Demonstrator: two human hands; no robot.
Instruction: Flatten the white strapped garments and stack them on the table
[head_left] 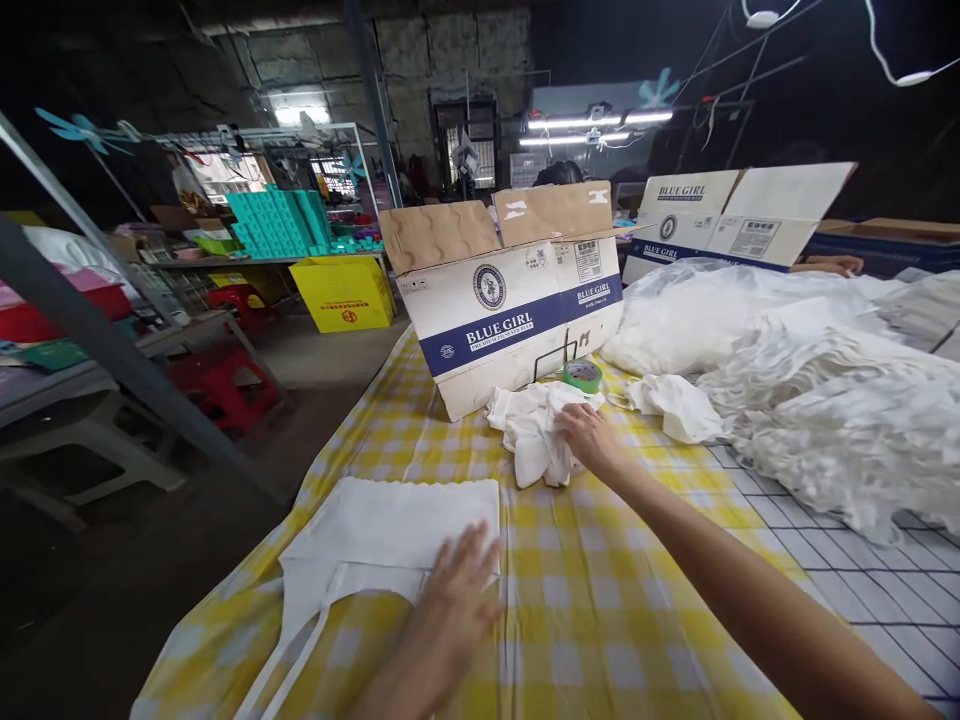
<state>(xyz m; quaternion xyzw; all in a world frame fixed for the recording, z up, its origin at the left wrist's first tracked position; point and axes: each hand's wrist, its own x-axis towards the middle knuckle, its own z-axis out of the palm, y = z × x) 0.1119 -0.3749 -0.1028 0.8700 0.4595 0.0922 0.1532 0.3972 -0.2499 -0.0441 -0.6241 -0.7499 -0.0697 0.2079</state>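
Note:
A white camisole with thin straps lies flat on the table, its scalloped edge facing away and its straps toward me. My left hand, a little blurred by motion, is over its right end with fingers stretched out. Whether it touches the fabric I cannot tell. Farther off, my right hand has its fingers curled on a crumpled white garment, closed on its right side. Just behind that heap is a roll of green tape.
A yellow-checked cloth covers the table. An open Blue Girl carton stands at the back, with a second carton farther right. Piled white garments fill the right side. Left of the table are a red stool and a yellow box.

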